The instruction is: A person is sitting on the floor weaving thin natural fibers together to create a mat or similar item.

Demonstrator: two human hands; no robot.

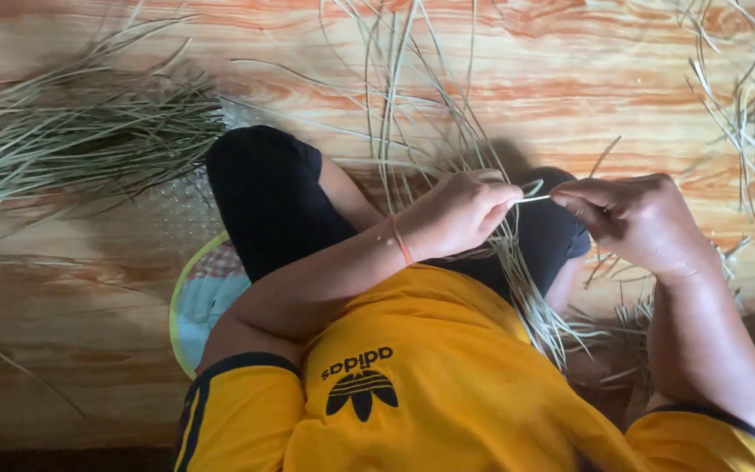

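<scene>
Left hand (458,212) closed in a pinch on a thin pale grass strand (532,197), fingertips pointing toward 3 o'clock. Right hand (635,218) pinching the same strand's other end, just beside the left, over the lap. Orange band (402,239) on left wrist. Loose strands fan toward 12 o'clock across wood-grain floor (570,79). Big grass pile (72,140) at 10 o'clock.
</scene>
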